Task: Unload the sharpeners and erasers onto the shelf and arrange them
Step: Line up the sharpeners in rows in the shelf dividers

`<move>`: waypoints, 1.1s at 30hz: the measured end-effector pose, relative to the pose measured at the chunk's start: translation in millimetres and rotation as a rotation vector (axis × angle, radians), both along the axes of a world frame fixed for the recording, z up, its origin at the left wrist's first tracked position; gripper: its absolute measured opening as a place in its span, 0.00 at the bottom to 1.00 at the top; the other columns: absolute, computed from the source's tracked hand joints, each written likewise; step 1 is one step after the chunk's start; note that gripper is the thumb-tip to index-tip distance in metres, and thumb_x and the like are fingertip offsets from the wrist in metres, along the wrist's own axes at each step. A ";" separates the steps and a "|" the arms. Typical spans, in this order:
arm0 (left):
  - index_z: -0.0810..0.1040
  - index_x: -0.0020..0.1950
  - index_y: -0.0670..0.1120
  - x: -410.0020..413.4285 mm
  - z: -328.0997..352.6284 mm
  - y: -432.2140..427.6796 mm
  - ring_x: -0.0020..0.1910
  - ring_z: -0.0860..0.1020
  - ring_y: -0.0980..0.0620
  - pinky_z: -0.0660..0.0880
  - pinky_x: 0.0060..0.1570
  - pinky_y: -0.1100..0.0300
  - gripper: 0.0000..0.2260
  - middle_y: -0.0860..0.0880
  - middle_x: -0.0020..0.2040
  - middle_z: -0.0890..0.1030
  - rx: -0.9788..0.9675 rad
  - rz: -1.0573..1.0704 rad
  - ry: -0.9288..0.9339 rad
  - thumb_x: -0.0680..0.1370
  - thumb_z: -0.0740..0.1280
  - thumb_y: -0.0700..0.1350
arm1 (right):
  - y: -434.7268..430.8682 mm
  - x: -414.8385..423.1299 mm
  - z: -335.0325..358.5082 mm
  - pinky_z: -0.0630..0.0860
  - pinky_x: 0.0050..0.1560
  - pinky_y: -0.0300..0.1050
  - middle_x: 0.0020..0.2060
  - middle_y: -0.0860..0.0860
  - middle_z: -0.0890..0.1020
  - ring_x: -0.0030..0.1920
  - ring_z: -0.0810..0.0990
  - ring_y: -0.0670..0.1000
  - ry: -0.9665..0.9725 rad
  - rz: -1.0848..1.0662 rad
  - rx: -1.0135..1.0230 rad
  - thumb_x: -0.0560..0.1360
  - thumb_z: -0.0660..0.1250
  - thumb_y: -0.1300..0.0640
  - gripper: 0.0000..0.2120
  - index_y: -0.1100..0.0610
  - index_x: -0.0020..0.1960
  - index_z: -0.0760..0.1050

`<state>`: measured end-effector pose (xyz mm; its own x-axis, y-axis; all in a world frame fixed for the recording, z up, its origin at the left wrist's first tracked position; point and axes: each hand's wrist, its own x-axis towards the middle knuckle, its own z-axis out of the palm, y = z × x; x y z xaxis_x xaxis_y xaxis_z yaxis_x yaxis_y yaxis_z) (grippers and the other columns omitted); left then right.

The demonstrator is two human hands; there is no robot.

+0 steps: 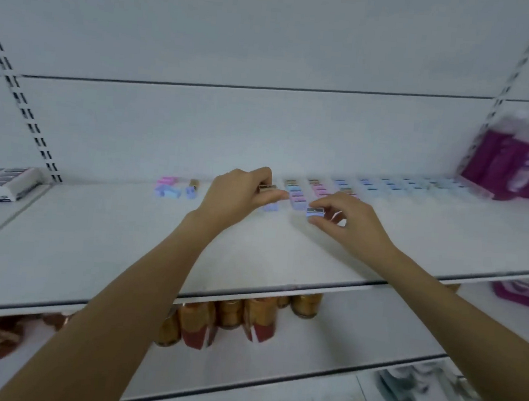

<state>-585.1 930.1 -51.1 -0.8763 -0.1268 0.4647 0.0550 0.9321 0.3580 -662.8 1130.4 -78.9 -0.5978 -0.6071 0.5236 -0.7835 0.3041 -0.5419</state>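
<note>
White shelf (pixel 92 249), blurred view. My left hand (pixel 241 195) pinched a brownish sharpener (pixel 267 187) just above the shelf. My right hand (pixel 347 222) pinched a blue sharpener (pixel 315 211) at the front of the sorted rows (pixel 386 187) along the back. Loose pieces (pixel 170 187) lay further left, purple bottles (pixel 522 165) far right.

We stretch both arms forward; our left grip (pixel 241 195) pinches a brown sharpener (pixel 267 187), our right grip (pixel 349 223) a blue sharpener (pixel 315 212).
</note>
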 end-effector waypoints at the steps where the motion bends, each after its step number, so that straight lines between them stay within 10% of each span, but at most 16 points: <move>1: 0.66 0.40 0.46 -9.3 -0.1 16.6 0.35 0.71 0.47 0.60 0.31 0.57 0.17 0.54 0.28 0.68 -0.001 -0.020 0.004 0.75 0.64 0.58 | 19.2 -5.3 0.1 0.71 0.42 0.30 0.41 0.48 0.78 0.38 0.76 0.45 -0.008 -0.024 0.008 0.71 0.71 0.61 0.08 0.59 0.50 0.80; 14: 0.78 0.48 0.42 -112.4 11.2 123.5 0.35 0.73 0.53 0.69 0.42 0.57 0.13 0.48 0.42 0.79 0.051 -0.252 -0.077 0.76 0.65 0.52 | 143.6 -82.5 -1.8 0.74 0.50 0.39 0.46 0.51 0.80 0.43 0.79 0.50 -0.004 -0.222 0.048 0.73 0.68 0.57 0.11 0.57 0.54 0.79; 21: 0.74 0.60 0.42 -167.5 14.2 123.0 0.53 0.75 0.46 0.70 0.53 0.54 0.13 0.44 0.55 0.78 0.012 -0.259 0.029 0.78 0.63 0.47 | 147.1 -127.2 3.9 0.72 0.48 0.35 0.46 0.54 0.81 0.43 0.79 0.51 0.052 -0.225 0.095 0.74 0.68 0.59 0.11 0.59 0.55 0.79; 26: 0.70 0.43 0.49 -192.4 10.9 128.9 0.42 0.69 0.49 0.63 0.42 0.59 0.08 0.50 0.41 0.70 0.011 -0.281 -0.029 0.81 0.56 0.45 | 142.5 -162.1 3.7 0.72 0.48 0.31 0.45 0.49 0.79 0.42 0.77 0.46 0.029 -0.155 0.065 0.75 0.66 0.60 0.10 0.60 0.56 0.78; 33: 0.66 0.71 0.42 -202.1 5.9 136.1 0.53 0.72 0.50 0.66 0.55 0.65 0.18 0.42 0.60 0.68 -0.008 -0.060 -0.041 0.80 0.58 0.43 | 120.0 -216.5 14.3 0.70 0.50 0.36 0.48 0.49 0.72 0.44 0.73 0.45 0.142 -0.017 0.070 0.76 0.65 0.61 0.10 0.60 0.55 0.77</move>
<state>-787.1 1066.2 -45.2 -0.9004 -0.0702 0.4293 0.0962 0.9303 0.3538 -879.2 1250.4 -64.6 -0.5312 -0.6359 0.5599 -0.8451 0.3509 -0.4032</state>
